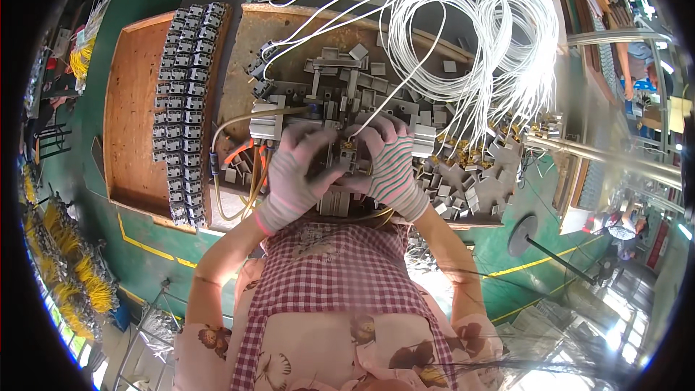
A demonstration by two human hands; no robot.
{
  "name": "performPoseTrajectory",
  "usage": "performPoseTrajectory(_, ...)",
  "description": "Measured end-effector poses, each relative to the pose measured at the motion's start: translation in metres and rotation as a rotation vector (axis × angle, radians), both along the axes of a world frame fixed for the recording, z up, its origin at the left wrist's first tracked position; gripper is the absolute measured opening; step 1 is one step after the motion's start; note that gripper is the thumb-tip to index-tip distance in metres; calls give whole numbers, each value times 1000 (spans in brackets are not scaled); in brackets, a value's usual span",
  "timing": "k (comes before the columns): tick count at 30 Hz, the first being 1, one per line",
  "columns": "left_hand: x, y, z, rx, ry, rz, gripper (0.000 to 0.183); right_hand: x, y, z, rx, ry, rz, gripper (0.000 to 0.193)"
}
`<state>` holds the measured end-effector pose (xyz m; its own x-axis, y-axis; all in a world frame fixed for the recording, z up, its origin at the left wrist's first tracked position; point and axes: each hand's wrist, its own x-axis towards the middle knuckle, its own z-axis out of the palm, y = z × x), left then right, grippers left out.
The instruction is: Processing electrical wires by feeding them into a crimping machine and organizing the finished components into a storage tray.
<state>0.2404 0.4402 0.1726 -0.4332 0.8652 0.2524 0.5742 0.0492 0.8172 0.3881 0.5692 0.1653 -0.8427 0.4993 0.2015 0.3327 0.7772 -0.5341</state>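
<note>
Both hands wear pale knit gloves and work at a metal fixture [334, 203] in the middle of the bench. My left hand [293, 177] curves beside the fixture, its thumb and slightly blurred fingers apart with a gap between them. My right hand [393, 166], in a green-striped glove, has its fingers bent around the lower end of a white cable [402, 85]. Between the hands sits a small metal-and-brass part [347, 150], partly covered by the right fingers. Whether the cable's end is inside that part is hidden.
A wooden tray [130, 116] on the left holds rows of small grey-and-black units [184, 108]. Coiled white cables [478, 36] lie at the far right. Loose metal covers [463, 188] are heaped right of the fixture. A hose [217, 166] loops at left.
</note>
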Motion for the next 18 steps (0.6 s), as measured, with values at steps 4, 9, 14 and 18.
performPoseTrajectory(4, -22, -10, -6, -94, 430, -443, 47, -5, 0, 1, 10, -3, -55, 81)
performPoseTrajectory(9, -37, 8, -28, -278, 798, -704, 29, -17, 2, -1, 33, -222, -64, 77)
performPoseTrajectory(14, -61, 31, -32, -28, 898, -896, 21, -16, -1, -11, 71, -153, -107, 71)
performPoseTrajectory(18, -64, 32, -34, -153, 941, -1004, 44, -18, -1, -4, 82, -139, -64, 64)
